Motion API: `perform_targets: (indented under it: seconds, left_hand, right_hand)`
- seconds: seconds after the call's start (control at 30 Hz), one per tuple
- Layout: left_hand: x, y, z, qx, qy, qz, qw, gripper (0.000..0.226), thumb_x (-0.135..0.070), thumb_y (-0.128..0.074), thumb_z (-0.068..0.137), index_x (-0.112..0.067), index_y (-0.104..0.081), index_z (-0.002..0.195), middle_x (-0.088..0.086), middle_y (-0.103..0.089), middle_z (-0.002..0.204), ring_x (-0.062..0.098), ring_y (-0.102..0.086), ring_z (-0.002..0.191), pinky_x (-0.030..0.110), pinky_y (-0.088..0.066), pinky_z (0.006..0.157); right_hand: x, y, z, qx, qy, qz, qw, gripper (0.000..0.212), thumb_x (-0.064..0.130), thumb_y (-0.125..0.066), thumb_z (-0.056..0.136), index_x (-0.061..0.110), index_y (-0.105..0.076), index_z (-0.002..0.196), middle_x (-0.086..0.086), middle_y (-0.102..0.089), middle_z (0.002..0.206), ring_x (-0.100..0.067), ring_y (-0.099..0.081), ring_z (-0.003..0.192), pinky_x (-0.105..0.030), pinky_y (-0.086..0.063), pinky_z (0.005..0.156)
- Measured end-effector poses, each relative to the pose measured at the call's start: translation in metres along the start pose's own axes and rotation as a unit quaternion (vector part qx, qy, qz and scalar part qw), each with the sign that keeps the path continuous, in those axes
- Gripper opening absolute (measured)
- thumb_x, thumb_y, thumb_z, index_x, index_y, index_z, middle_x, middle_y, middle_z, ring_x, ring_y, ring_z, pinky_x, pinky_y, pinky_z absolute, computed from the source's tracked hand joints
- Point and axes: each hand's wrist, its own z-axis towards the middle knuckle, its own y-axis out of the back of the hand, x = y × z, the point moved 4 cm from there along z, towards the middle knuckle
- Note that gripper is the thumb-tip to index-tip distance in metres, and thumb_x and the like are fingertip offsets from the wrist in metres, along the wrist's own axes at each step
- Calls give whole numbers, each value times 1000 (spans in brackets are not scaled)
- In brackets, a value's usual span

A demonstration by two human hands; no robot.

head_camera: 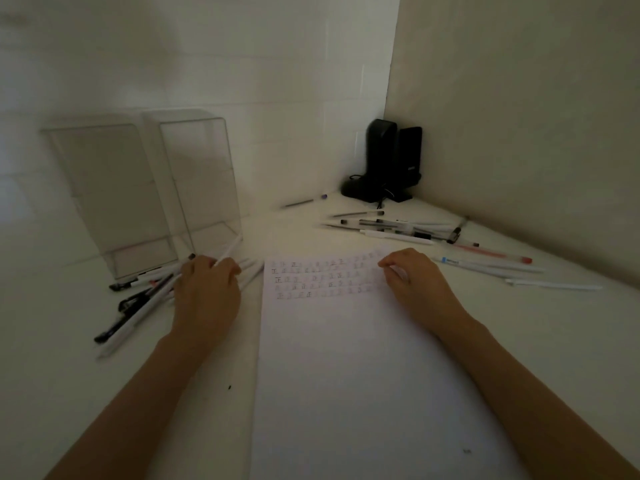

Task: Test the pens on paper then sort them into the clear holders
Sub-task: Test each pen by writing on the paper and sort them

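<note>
A white sheet of paper (346,358) lies in front of me, with rows of small pen marks across its top. My left hand (207,292) rests on a heap of pens (138,303) left of the sheet, its fingers closed around a white pen (228,251) that points up and away. My right hand (412,282) lies on the sheet's top right corner with fingers curled around something small and white. Two clear holders (114,195) (204,174) stand at the back left; no pens show inside them.
More pens (391,228) are scattered at the back right, and a few (495,263) lie right of the paper. A lone pen (301,202) sits near the wall. Black speakers (388,164) fill the corner. Walls close the table at back and right.
</note>
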Motion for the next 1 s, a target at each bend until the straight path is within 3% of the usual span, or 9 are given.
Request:
perform_targets:
  seconds: [0.07, 0.13, 0.27, 0.37, 0.43, 0.6, 0.73, 0.87, 1.0]
  left_hand:
    - [-5, -3, -4, -3, -11, 42, 999, 24, -19, -44, 92, -11, -66, 99, 18, -55, 113, 36, -44, 108, 46, -32, 96]
    - [-19, -4, -7, 0, -63, -3, 998, 31, -32, -44, 91, -12, -66, 101, 17, -55, 116, 36, -47, 111, 45, -32, 99]
    - [-61, -8, -25, 68, -279, -101, 952, 52, -54, -31, 87, -18, -65, 103, 6, -60, 117, 25, -55, 107, 30, -35, 94]
    - [-76, -16, -38, 122, -348, -107, 923, 61, -60, -21, 90, -20, -65, 106, 1, -60, 118, 19, -54, 108, 30, -37, 93]
    - [-76, -20, -40, 135, -358, -112, 917, 55, -56, -27, 88, -20, -65, 106, 1, -59, 118, 16, -54, 107, 28, -37, 91]
    - [-74, -19, -40, 156, -342, -141, 916, 59, -53, -24, 83, -19, -62, 112, -3, -55, 118, 4, -46, 104, 14, -29, 88]
    - [-73, -18, -37, 169, -340, -120, 917, 56, -51, -25, 84, -18, -64, 109, -1, -57, 115, 16, -54, 102, 24, -39, 87]
    - [-64, -14, -28, 173, -330, -127, 919, 46, -41, -32, 87, -13, -66, 100, 3, -61, 105, 21, -58, 95, 34, -46, 85]
    - [-57, -4, -22, 166, -308, -164, 922, 46, -46, -32, 84, -18, -65, 99, -3, -60, 102, 17, -57, 96, 31, -43, 89]
  right_hand:
    - [-4, 2, -1, -3, -15, -7, 1000, 23, 14, -45, 96, 12, -62, 112, -6, -57, 118, -22, -47, 114, -23, -30, 94]
    - [-12, 11, 1, -44, -46, -33, 997, 27, 9, -43, 95, 12, -63, 114, -7, -57, 121, -23, -45, 116, -27, -32, 96]
    - [-49, 39, 1, -149, -153, -122, 969, 37, 1, -43, 91, 11, -59, 123, -14, -58, 124, -32, -45, 117, -38, -34, 97]
    - [-75, 40, -3, -102, -219, -172, 955, 33, 10, -43, 95, 11, -55, 125, -15, -53, 129, -34, -40, 120, -39, -32, 98]
    - [-80, 35, -2, -87, -223, -174, 955, 28, 16, -44, 96, 12, -58, 120, -14, -51, 129, -33, -37, 122, -39, -30, 98]
    - [-73, 30, 6, -100, -164, -169, 967, 24, 19, -45, 97, 9, -58, 114, -15, -56, 119, -32, -44, 112, -38, -31, 92]
    - [-36, 35, 7, -192, -23, -12, 981, 17, 16, -40, 99, 7, -55, 102, -14, -59, 91, -30, -53, 81, -34, -33, 67]
    - [3, 17, 3, -87, 52, -55, 993, 46, 63, -39, 88, 20, -54, 90, 5, -55, 83, -14, -48, 79, -30, -32, 75]
    - [12, 5, 1, -68, 64, -110, 990, 51, 71, -42, 80, 21, -49, 75, 5, -52, 67, -15, -45, 67, -30, -29, 73]
